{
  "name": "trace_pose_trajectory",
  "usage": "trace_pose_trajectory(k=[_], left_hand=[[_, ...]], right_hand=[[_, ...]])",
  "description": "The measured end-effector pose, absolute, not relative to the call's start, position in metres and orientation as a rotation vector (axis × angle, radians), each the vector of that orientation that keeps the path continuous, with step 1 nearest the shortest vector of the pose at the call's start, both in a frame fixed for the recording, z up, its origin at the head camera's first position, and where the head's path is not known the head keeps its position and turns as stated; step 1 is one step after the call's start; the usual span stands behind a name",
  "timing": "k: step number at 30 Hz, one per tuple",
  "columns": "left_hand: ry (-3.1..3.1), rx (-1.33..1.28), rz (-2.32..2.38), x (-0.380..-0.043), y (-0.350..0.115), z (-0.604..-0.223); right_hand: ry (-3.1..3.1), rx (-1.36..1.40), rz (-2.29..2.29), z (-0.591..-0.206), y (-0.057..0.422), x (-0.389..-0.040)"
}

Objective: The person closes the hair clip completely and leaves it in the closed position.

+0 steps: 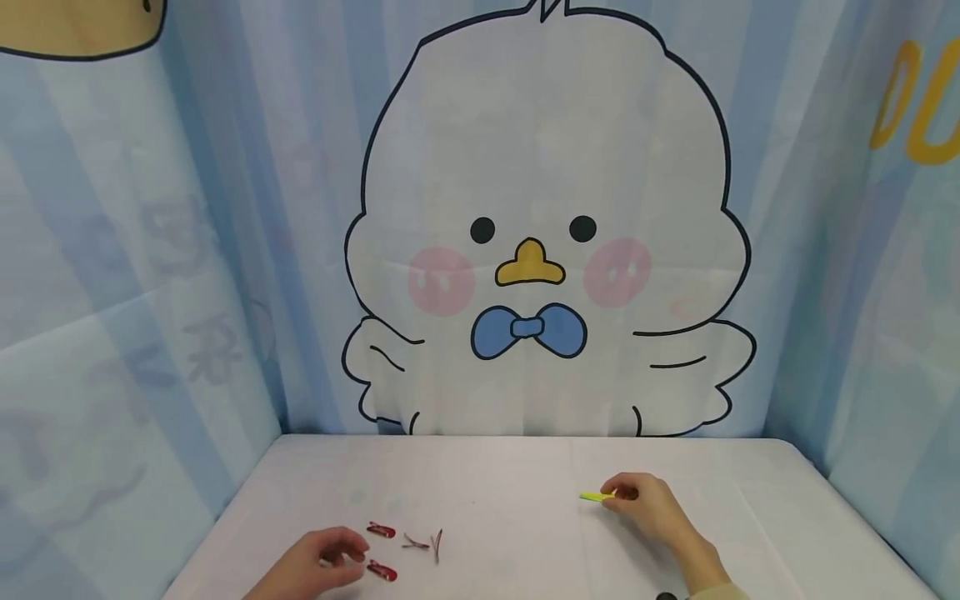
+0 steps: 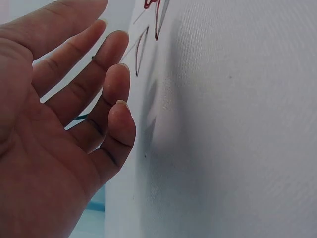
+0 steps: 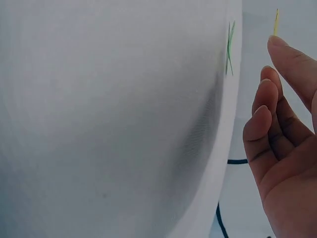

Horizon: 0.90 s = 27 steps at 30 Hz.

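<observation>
Pinching a small yellow-green clip (image 1: 597,497) at its near end, the right hand (image 1: 651,510) rests on the white table (image 1: 525,483), right of centre, w/ the clip poking out to the left, low over or on the cloth; can't tell which. In the right wrist view only a thin yellow sliver (image 3: 276,22) shows above the fingertips (image 3: 277,44), fingers loosely bent; the pinch itself isn't visible there.

The left hand (image 1: 318,567) sits at the table's near-left edge, fingers relaxed & slightly curled, holding nothing as far as the left wrist view shows: open palm, fingers (image 2: 111,69) spread a bit. Just beside it lie two red clips, one (image 1: 381,530) farther off and one (image 1: 382,571) nearer. Right of those, two thin brownish clips (image 1: 424,543), too small to make out in detail. In the left wrist view they show only as thin outlines, cut off at the top edge.

Behind the table hangs a blue striped curtain w/ a big white cartoon chick (image 1: 540,233).
</observation>
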<state>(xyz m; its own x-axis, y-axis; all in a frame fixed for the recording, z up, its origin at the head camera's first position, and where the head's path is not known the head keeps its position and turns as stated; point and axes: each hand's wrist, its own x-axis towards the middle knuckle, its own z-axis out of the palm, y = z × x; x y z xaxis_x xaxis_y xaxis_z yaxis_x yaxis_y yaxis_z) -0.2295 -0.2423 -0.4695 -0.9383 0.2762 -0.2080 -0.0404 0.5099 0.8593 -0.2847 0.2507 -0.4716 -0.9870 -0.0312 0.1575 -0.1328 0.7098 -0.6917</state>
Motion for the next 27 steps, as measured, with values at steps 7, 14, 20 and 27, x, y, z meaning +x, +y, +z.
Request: trace_pose_trajectory(k=[7, 14, 20, 27], left_hand=[[2.411, 0.241, 1.375, -0.233, -0.244, -0.471], [2.427, 0.245, 1.335, -0.232, -0.242, -0.474], [2.476, 0.176, 1.286, -0.233, -0.233, -0.474], [2.486, 0.194, 1.269, -0.236, -0.230, -0.475]], right_hand=[[-2.809, 0.163, 1.158, -0.477, 0.254, -0.288], [-2.930, 0.090, 1.142, -0.480, 0.253, -0.289], [-2.965, 0.131, 1.099, -0.480, 0.253, -0.291], [-2.969, 0.165, 1.110, -0.479, 0.253, -0.293]])
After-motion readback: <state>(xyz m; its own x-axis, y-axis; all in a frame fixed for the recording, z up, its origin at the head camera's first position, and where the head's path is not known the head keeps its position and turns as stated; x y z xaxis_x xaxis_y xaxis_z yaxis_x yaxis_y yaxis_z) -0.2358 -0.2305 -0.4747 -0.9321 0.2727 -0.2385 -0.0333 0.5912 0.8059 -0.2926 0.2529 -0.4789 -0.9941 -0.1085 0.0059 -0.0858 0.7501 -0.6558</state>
